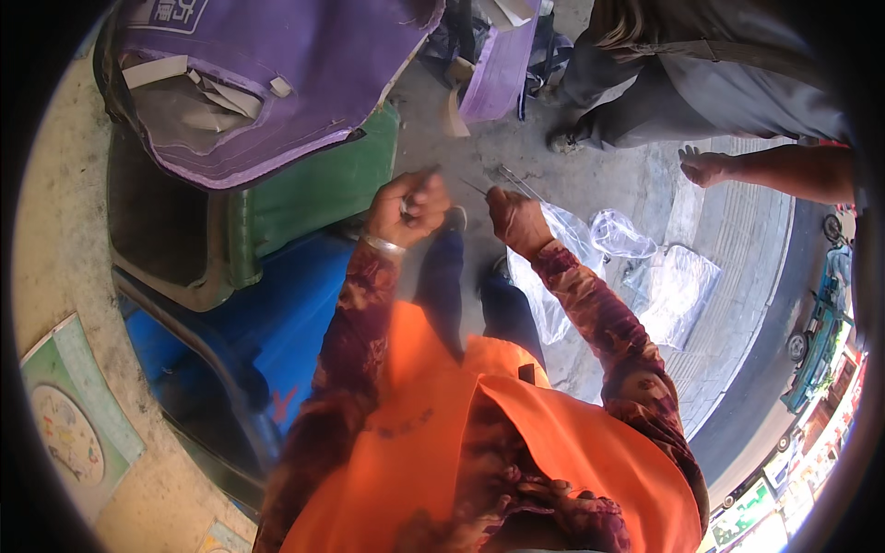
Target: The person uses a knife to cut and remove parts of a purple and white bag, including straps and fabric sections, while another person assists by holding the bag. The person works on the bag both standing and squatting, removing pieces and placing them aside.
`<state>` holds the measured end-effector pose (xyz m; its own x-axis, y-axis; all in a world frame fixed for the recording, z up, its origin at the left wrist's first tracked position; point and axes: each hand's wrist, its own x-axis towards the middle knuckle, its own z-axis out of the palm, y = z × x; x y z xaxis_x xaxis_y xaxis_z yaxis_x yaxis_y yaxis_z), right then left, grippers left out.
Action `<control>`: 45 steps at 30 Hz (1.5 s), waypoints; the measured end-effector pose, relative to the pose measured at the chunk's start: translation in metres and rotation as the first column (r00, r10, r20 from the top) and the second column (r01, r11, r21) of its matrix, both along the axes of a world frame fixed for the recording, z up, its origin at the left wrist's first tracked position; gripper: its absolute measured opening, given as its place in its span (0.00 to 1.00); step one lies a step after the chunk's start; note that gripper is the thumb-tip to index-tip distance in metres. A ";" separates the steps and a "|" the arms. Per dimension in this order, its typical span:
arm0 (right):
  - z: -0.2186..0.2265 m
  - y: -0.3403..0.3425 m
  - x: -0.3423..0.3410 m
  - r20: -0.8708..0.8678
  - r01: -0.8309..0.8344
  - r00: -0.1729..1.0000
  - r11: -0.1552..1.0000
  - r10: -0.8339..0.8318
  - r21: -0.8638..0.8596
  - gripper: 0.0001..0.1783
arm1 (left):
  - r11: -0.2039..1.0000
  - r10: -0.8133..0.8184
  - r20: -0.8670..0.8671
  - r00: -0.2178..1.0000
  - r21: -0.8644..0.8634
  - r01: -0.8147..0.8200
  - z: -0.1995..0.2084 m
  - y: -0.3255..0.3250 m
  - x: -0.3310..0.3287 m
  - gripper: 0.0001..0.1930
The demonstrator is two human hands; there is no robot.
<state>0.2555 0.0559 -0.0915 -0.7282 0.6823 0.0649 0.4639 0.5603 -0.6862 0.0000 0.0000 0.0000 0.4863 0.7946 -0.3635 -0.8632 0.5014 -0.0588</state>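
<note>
Hands up front, near each other but apart, over pavement (604, 180). Left hand (408, 208): fingers curled in, motion-blurred; can't tell if anything is in the grip. Pale bracelet (383, 245) on that wrist. Right hand (519, 221): fingers closed, pinching a thin dark rod (474, 187) that sticks out toward the left hand, its tip in the gap between the two. Thin metal prongs (519, 182) show just above the right hand; can't tell whether same piece as the rod.

Clear plastic bags (678, 293) on the ground, right of the right forearm and partly behind it. Left side: green bin (323, 189), blue bin (286, 304) next to it, nearer the wearer. Purple cover (318, 64) over the green bin's far end, with pale torn strips (235, 99) at its edge. Second purple piece (501, 74) beyond the hands. Wearer in orange vest (590, 429), patterned sleeves. Co-worker upper right: dark trousers (631, 106), bare hand (705, 168) well apart from the wearer's. Teal vehicle (811, 346) on the road, far right.
</note>
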 end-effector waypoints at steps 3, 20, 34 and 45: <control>0.014 -0.025 0.033 0.302 0.143 0.950 0.974 -0.085 -0.174 0.05 | 0.999 0.034 -0.131 0.991 0.019 -0.032 0.013 0.001 -0.016 0.13; 0.048 0.055 0.064 -0.168 0.637 0.687 0.697 -0.707 -0.329 0.04 | 0.946 0.117 -0.606 0.787 0.308 0.096 -0.033 0.185 0.097 0.11; 0.019 0.008 0.140 0.022 0.747 0.572 0.510 -0.820 -0.426 0.08 | 0.914 0.266 -0.848 -0.458 0.372 -0.159 -0.072 0.279 0.124 0.30; 0.018 0.016 0.134 0.012 0.724 0.611 0.553 -0.792 -0.413 0.06 | 0.914 0.389 -0.903 -0.185 0.403 -0.047 -0.077 0.299 0.084 0.20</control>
<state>0.3897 0.0718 -0.0735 0.0698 0.9703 -0.2315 0.4690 -0.2368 -0.8509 0.0843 0.2985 -0.0767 -0.4844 0.8725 -0.0637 0.0784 0.1158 0.9902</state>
